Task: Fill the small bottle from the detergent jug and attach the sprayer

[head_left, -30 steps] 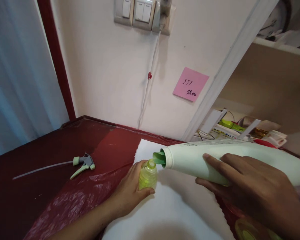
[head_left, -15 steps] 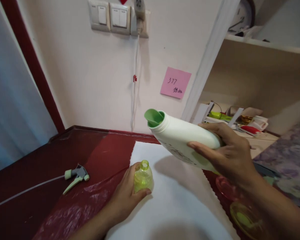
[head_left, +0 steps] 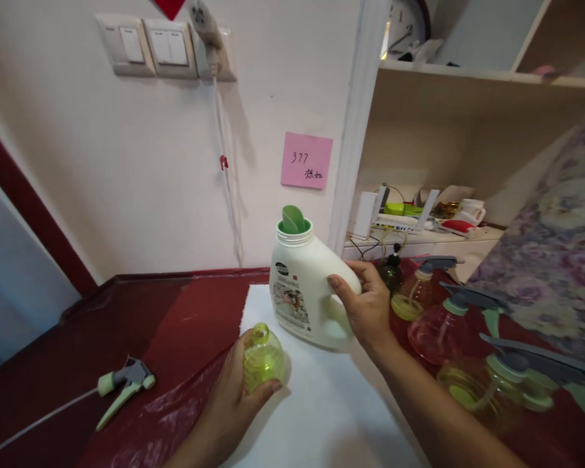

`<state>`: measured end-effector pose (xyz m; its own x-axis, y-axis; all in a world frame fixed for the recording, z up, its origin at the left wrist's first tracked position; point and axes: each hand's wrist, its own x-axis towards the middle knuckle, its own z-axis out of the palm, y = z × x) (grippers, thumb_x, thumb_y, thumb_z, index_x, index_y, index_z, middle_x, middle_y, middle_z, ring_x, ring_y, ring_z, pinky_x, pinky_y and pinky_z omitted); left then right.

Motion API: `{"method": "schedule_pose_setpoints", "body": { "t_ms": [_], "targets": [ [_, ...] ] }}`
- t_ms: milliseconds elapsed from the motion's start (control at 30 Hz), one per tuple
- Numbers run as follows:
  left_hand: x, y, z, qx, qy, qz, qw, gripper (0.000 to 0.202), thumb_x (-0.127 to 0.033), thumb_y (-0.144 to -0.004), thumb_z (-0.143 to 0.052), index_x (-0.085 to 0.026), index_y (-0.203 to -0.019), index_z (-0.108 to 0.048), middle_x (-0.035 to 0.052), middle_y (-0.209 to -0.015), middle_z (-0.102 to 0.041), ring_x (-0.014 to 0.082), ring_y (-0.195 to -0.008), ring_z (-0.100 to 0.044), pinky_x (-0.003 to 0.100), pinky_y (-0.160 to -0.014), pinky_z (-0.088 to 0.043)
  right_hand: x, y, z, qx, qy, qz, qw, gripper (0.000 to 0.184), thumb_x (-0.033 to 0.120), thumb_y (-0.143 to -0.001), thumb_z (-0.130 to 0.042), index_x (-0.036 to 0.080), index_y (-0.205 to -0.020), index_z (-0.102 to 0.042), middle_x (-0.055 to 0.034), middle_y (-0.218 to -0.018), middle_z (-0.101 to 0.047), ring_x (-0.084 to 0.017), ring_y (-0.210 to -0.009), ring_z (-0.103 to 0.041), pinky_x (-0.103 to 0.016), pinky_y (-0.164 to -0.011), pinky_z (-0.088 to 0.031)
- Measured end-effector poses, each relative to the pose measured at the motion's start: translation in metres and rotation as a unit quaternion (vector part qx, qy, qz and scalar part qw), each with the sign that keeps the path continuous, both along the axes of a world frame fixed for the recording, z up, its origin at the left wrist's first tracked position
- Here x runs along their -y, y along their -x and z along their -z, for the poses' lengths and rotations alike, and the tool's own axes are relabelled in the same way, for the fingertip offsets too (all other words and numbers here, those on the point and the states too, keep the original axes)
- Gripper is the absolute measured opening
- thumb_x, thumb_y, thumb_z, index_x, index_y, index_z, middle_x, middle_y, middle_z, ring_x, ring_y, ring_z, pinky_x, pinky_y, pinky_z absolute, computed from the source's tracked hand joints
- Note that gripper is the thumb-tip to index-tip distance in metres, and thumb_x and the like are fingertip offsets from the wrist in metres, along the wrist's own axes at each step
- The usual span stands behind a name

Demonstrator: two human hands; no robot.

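My left hand (head_left: 241, 380) wraps round a small see-through yellow-green spray bottle (head_left: 264, 363), its neck uncapped and pointing up. My right hand (head_left: 365, 302) grips the handle of a large pale-green detergent bottle (head_left: 295, 292). This bottle is upright, without a cap, and a green pouring spout shows in its mouth; its label faces me. Both bottles are over the white sheet (head_left: 316, 403), close together but apart. Off to the left, a spray trigger head (head_left: 127, 387) with its long dip tube lies on the dark red table.
Several spray bottles, among them a pink one (head_left: 439, 331) and a yellow one (head_left: 412, 296), stand along the right side. A shelf (head_left: 448, 247) holds a white router behind them. The wall carries a pink note (head_left: 306, 160) and a plugged-in cord (head_left: 231, 208).
The detergent bottle has gone from tilted toward the small bottle to upright, and it is lower now. My left hand still holds the small bottle. The view has turned to the right.
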<state>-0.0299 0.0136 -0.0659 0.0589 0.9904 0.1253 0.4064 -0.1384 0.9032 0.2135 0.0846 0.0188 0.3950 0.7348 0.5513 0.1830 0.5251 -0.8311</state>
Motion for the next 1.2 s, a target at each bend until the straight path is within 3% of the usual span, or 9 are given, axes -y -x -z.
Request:
{"method": "schedule_pose_setpoints", "body": {
  "t_ms": [233, 433, 533, 600, 733, 800, 867, 1067, 1200],
  "targets": [
    [-0.004, 0.002, 0.005, 0.013, -0.007, -0.002, 1.000, 0.080, -0.045, -0.078, -0.073, -0.023, -0.145, -0.036, 0.0179, -0.158, -0.043, 0.0388, -0.151, -0.033, 0.060, -0.124, -0.025, -0.011, 0.004, 0.025, -0.013, 0.032, 0.002, 0.999, 0.052, 0.060, -0.075, -0.078, 0.020, -0.107, -0.068, -0.0071, -0.103, -0.074, -0.025, -0.094, -0.068, -0.039, -0.082, -0.055],
    [-0.005, 0.004, 0.007, 0.014, -0.016, 0.005, 1.000, 0.081, -0.050, -0.081, -0.073, -0.025, -0.147, -0.034, 0.0178, -0.159, -0.042, 0.0393, -0.151, -0.033, 0.062, -0.124, -0.024, -0.013, -0.008, 0.023, 0.052, 0.045, 0.013, 0.998, 0.049, 0.058, -0.084, -0.072, 0.023, -0.116, -0.068, -0.0071, -0.105, -0.073, -0.027, -0.093, -0.068, -0.046, -0.085, -0.055],
    [-0.005, 0.006, 0.007, 0.014, -0.018, 0.014, 1.000, 0.081, -0.050, -0.082, -0.074, -0.025, -0.148, -0.034, 0.0164, -0.160, -0.041, 0.0378, -0.152, -0.032, 0.059, -0.125, -0.024, 0.002, -0.010, 0.018, 0.088, -0.004, 0.081, 0.993, 0.052, 0.048, -0.084, -0.073, 0.021, -0.127, -0.065, -0.0130, -0.126, -0.062, -0.032, -0.119, -0.057, -0.057, -0.107, -0.042],
    [-0.006, 0.006, 0.007, 0.017, -0.019, 0.013, 1.000, 0.082, -0.049, -0.082, -0.075, -0.024, -0.149, -0.035, 0.0165, -0.161, -0.041, 0.0374, -0.152, -0.032, 0.058, -0.126, -0.024, 0.021, -0.002, 0.018, 0.111, -0.058, 0.106, 0.986, 0.047, 0.039, -0.088, -0.068, 0.022, -0.131, -0.060, -0.0121, -0.133, -0.056, -0.029, -0.129, -0.050, -0.054, -0.116, -0.034],
    [-0.006, 0.004, 0.004, 0.050, -0.038, 0.004, 0.998, 0.083, -0.046, -0.077, -0.080, -0.024, -0.147, -0.040, 0.0167, -0.156, -0.048, 0.0393, -0.146, -0.043, 0.058, -0.121, -0.033, 0.061, 0.039, 0.033, 0.196, -0.103, -0.022, 0.975, 0.045, 0.025, -0.085, -0.071, 0.031, -0.129, -0.059, -0.0022, -0.124, -0.067, -0.021, -0.120, -0.060, -0.040, -0.108, -0.048],
    [-0.004, 0.001, -0.002, 0.069, -0.046, 0.021, 0.996, 0.078, -0.043, -0.077, -0.080, -0.023, -0.144, -0.044, 0.0156, -0.147, -0.057, 0.0384, -0.138, -0.052, 0.054, -0.116, -0.042, 0.073, 0.062, 0.046, 0.236, 0.001, -0.155, 0.959, 0.068, 0.020, -0.077, -0.075, 0.026, -0.141, -0.052, -0.0077, -0.141, -0.060, -0.026, -0.133, -0.053, -0.047, -0.114, -0.044],
    [-0.001, -0.003, -0.011, 0.075, -0.054, 0.039, 0.995, 0.074, -0.041, -0.077, -0.079, -0.022, -0.140, -0.047, 0.0143, -0.139, -0.063, 0.0367, -0.131, -0.057, 0.050, -0.111, -0.046, 0.076, 0.080, 0.058, 0.226, 0.094, -0.233, 0.941, 0.081, 0.017, -0.073, -0.074, 0.021, -0.148, -0.044, -0.0123, -0.150, -0.052, -0.030, -0.140, -0.048, -0.053, -0.119, -0.039],
    [0.008, 0.002, -0.029, -0.023, -0.072, 0.071, 0.995, 0.069, -0.034, -0.080, -0.079, -0.024, -0.143, -0.052, 0.0139, -0.141, -0.063, 0.0342, -0.129, -0.058, 0.048, -0.110, -0.046, 0.069, 0.093, 0.076, 0.181, 0.111, -0.258, 0.942, 0.059, 0.028, -0.089, -0.054, 0.019, -0.146, -0.043, -0.0136, -0.147, -0.054, -0.028, -0.138, -0.050, -0.052, -0.118, -0.039],
    [0.011, 0.039, -0.034, -0.111, -0.080, 0.062, 0.989, 0.074, -0.035, -0.075, -0.085, -0.029, -0.143, -0.057, 0.0126, -0.148, -0.059, 0.0341, -0.138, -0.053, 0.048, -0.118, -0.040, 0.071, 0.090, 0.083, 0.204, 0.120, -0.243, 0.941, 0.057, 0.035, -0.093, -0.053, 0.024, -0.148, -0.040, -0.0114, -0.149, -0.053, -0.029, -0.140, -0.049, -0.054, -0.118, -0.040]
  ]
}}
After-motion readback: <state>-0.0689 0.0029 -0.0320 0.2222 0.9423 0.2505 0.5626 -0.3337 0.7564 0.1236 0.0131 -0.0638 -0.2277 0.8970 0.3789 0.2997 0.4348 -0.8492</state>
